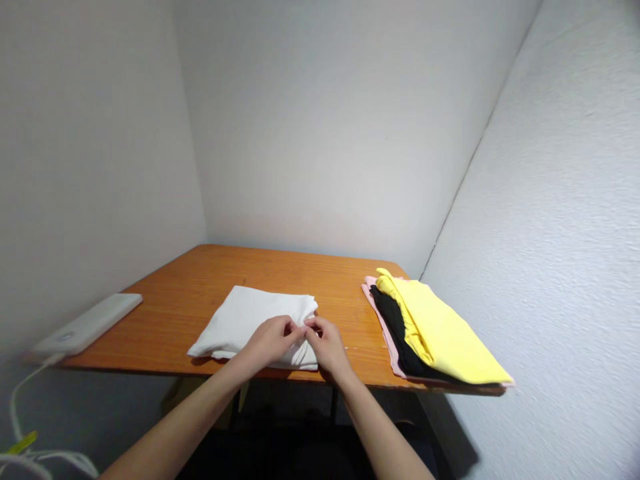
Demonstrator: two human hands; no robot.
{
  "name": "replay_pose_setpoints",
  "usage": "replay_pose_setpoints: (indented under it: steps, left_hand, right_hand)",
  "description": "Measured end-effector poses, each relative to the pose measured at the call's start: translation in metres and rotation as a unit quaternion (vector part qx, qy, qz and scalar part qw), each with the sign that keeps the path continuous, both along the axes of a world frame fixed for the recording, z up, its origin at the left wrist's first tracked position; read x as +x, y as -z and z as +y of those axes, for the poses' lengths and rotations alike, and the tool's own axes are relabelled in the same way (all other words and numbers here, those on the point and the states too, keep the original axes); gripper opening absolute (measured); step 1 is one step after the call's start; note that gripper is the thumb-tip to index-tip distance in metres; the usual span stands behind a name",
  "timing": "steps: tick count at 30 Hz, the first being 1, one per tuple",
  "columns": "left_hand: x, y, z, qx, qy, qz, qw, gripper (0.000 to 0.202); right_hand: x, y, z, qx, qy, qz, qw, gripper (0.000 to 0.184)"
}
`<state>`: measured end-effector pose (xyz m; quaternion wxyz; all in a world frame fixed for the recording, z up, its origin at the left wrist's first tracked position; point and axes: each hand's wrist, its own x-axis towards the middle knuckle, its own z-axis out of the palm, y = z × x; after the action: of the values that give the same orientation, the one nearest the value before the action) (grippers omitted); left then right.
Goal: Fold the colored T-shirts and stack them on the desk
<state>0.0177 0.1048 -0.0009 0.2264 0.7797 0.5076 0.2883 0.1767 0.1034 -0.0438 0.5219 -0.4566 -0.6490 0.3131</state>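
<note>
A folded white cloth garment [250, 312] lies flat near the front edge of the wooden table [290, 267]. Over its right part, my left hand [277, 339] pinches the fabric between thumb and fingers. Close against it, my right hand [326, 343] pinches the same cloth at its right edge, and the fingertips of both hands nearly meet. Small creases gather in the white fabric around the fingers. The exact bit of cloth between the fingertips is partly hidden.
On the right side of the table lies a stack of folded garments: yellow [450, 330] on top, black [395, 327] beneath, pink [385, 333] at the bottom. A white power bank [93, 323] with a cable [17, 400] sits at the left edge. Walls enclose the table's back and sides.
</note>
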Motion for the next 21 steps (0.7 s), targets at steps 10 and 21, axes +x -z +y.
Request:
replay_pose_setpoints:
  steps: [10,21]
  left_hand:
    - [-0.049,-0.061,-0.013,-0.011,-0.022,-0.28,0.96,0.017]
    - [-0.122,-0.146,-0.054,0.104,-0.125,-0.455,0.876,0.022]
  right_hand:
    - [0.022,-0.083,-0.043,0.075,0.026,0.044,0.996,0.022]
    - [0.117,-0.198,-0.092,0.229,0.206,-0.114,0.944,0.023]
